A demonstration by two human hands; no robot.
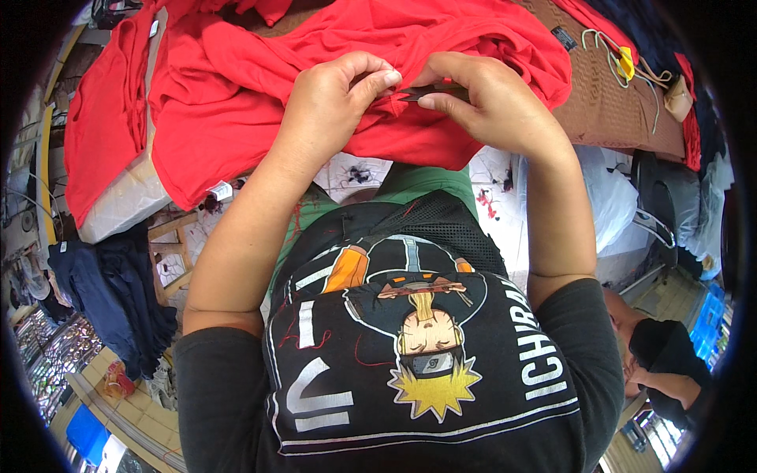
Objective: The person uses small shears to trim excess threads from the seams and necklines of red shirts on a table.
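Observation:
A red knit garment (236, 94) lies bunched over the table, and part of its cloth hangs over the front edge towards my lap. With thumb and forefinger my left hand (335, 102) pinches a small fold of this cloth. Close on its right, my right hand (493, 98) is closed round small dark thread snips (412, 94). Their pointed tips reach left to the red cloth beside my left fingertips. My right palm and fingers hide most of the snips. Any thread between the hands is too small to make out.
The table has a brown cover (631, 118); pale cords with a yellow piece (625, 63) lie at its right. Dark blue clothes (114, 292) hang at lower left. Clear plastic bags (599, 197) stand below the table. Another person (662, 363) is at lower right. Thread scraps litter the floor.

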